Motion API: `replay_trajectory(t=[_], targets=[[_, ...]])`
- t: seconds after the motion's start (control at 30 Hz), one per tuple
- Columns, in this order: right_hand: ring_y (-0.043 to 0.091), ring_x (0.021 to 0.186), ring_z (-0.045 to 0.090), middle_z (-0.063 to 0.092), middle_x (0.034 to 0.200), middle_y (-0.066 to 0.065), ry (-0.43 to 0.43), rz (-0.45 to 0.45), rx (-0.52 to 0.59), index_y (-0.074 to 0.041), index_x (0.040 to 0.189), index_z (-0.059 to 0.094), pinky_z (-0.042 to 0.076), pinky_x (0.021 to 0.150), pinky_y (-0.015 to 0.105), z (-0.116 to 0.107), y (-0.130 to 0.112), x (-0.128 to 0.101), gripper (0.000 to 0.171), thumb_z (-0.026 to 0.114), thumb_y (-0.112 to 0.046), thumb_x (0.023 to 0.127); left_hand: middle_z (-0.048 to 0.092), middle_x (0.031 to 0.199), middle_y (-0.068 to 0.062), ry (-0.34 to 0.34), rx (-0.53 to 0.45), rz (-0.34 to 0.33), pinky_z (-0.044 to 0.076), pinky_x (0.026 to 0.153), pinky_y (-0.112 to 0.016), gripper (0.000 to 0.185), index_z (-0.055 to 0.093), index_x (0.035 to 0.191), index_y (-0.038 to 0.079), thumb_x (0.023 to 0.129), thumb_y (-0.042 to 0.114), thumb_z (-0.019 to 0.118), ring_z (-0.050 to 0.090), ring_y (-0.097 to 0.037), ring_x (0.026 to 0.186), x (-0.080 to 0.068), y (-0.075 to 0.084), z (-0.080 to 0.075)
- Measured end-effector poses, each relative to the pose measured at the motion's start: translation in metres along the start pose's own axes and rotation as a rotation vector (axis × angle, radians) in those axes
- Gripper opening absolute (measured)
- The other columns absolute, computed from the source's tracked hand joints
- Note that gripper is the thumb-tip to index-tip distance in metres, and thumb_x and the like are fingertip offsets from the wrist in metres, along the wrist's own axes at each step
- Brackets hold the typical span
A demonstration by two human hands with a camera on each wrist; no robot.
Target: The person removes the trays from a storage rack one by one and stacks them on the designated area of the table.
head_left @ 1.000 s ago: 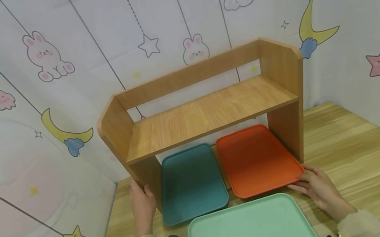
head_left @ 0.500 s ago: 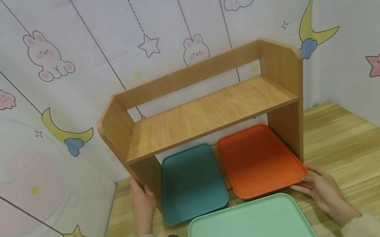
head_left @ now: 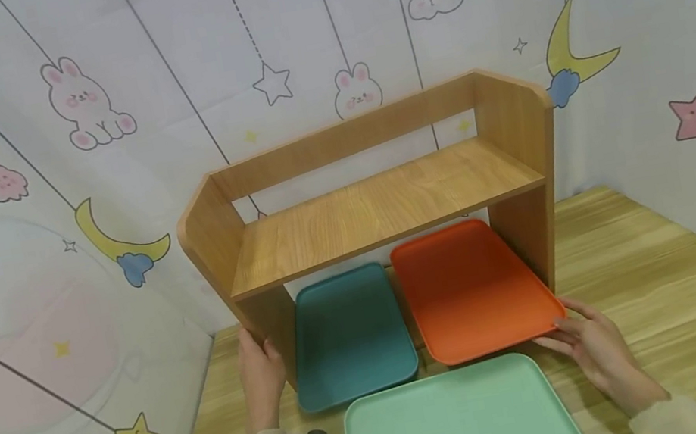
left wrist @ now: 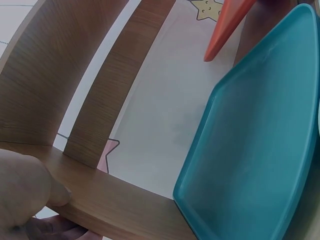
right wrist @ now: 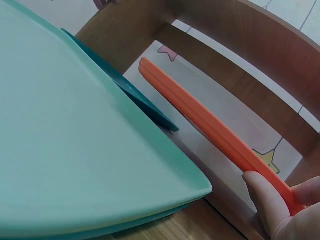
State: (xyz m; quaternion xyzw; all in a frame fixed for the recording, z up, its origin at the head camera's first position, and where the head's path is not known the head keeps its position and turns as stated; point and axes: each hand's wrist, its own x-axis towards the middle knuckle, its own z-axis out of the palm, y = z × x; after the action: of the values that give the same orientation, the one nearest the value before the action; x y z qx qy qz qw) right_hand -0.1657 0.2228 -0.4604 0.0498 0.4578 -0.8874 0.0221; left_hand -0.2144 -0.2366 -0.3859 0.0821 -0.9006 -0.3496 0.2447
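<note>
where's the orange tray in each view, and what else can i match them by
Head: orange tray right of centre, in the lower half, partly under the shelf.
Left wrist: only part of it, at the top edge, right of centre.
Right wrist: edge-on, slanting from upper middle to lower right, where the right hand pinches it.
Shared landmark: the teal tray, seen in all three.

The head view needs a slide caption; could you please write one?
Orange tray in the right-hand grip beside a teal tray, left-hand grip on the wooden shelf.
</note>
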Motion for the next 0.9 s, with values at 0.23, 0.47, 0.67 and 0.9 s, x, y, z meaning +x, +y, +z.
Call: replay_trajectory(t=[0.23, 0.47, 0.67, 0.9], targets=[[0.018, 0.090, 0.070, 0.069, 0.102, -0.005, -0.013, -0.009, 0.004, -0.010, 0.128, 0.035, 0.057, 0.082, 0.037, 0.0033, -0.0018, -0.0030, 0.040, 0.048, 0.006, 0.093, 0.050, 0.122, -0.035, 0.013, 0.005, 0.012, 0.041, 0.098, -0.060, 0.036, 0.035, 0.129, -0.011, 0.095, 0.001, 0.043, 0.050, -0.051, 0.114, -0.0007, -0.0017, 0.0007], [0.018, 0.089, 0.070, 0.069, 0.101, -0.005, -0.016, -0.015, -0.005, -0.010, 0.128, 0.035, 0.057, 0.081, 0.036, 0.0048, -0.0026, -0.0055, 0.040, 0.049, 0.004, 0.094, 0.050, 0.121, -0.036, 0.021, 0.009, 0.027, 0.041, 0.097, -0.060, 0.036, 0.035, 0.128, -0.011, 0.095, 0.000, 0.042, 0.050, -0.052, 0.114, -0.0008, -0.0018, 0.0006], [0.020, 0.088, 0.071, 0.072, 0.100, 0.001, -0.060, -0.030, 0.024, -0.016, 0.119, 0.050, 0.058, 0.080, 0.036, 0.0030, -0.0030, -0.0086, 0.031, 0.050, 0.004, 0.094, 0.051, 0.119, -0.036, 0.027, 0.013, 0.029, 0.041, 0.095, -0.060, 0.035, 0.036, 0.126, -0.011, 0.094, 0.001, 0.043, 0.051, -0.052, 0.112, -0.0012, -0.0016, 0.0007], [0.021, 0.087, 0.071, 0.073, 0.099, 0.003, -0.103, -0.047, 0.001, -0.022, 0.110, 0.063, 0.058, 0.076, 0.036, 0.0040, -0.0042, -0.0104, 0.032, 0.049, 0.002, 0.095, 0.050, 0.121, -0.035, 0.024, 0.006, 0.022, 0.041, 0.097, -0.060, 0.036, 0.036, 0.128, -0.011, 0.095, 0.001, 0.042, 0.050, -0.052, 0.113, -0.0004, -0.0010, 0.0005]])
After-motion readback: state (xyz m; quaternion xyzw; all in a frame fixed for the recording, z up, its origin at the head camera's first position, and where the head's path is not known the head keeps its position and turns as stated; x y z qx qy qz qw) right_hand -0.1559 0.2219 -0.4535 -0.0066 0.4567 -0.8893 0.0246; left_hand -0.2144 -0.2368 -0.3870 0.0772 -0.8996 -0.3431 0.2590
